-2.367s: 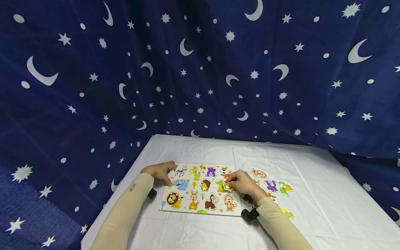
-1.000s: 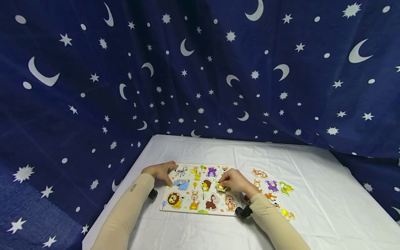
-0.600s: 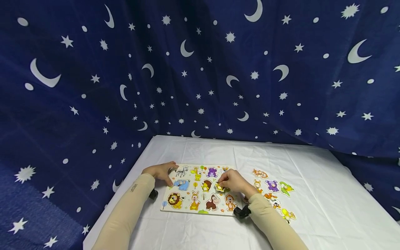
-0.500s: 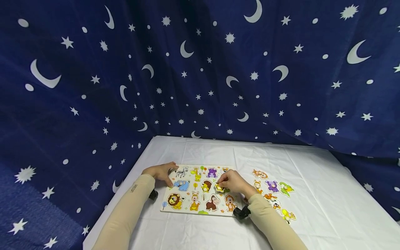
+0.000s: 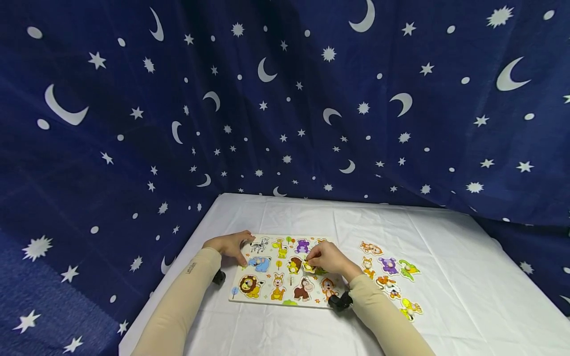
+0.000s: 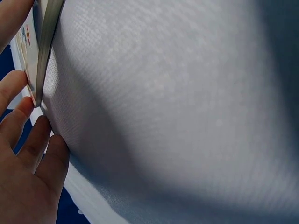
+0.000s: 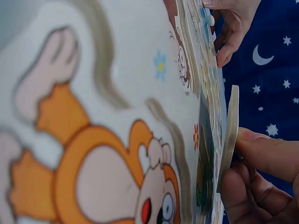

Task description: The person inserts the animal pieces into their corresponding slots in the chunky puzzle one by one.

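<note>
A white animal puzzle board (image 5: 289,302) lies on the cloth, printed with rows of animals. At its left side my left hand (image 5: 229,245) rests with spread fingers and thumb along the edge. In the left wrist view the fingertips (image 6: 19,107) sit right at the board's corner. My right hand (image 5: 329,258) pinches a yellow puzzle piece (image 5: 308,267) between thumb and fingers, over the board just right of the hedgehog picture (image 5: 294,265). The right wrist view shows this piece (image 7: 229,140) edge-on, tilted close over the board. Its printed face is turned away there.
Loose puzzle pieces lie right of the board: a monkey (image 5: 371,248), a kangaroo (image 5: 367,267), a purple hippo (image 5: 389,265), a green crocodile (image 5: 408,269) and several others. A blue elephant piece (image 5: 260,264) with a knob sits in the board. A starry curtain (image 5: 285,123) hangs behind.
My right hand has carried the yellow piece leftward over the board, from the crocodile picture toward the hedgehog picture. My left hand has stayed at the board's left edge.
</note>
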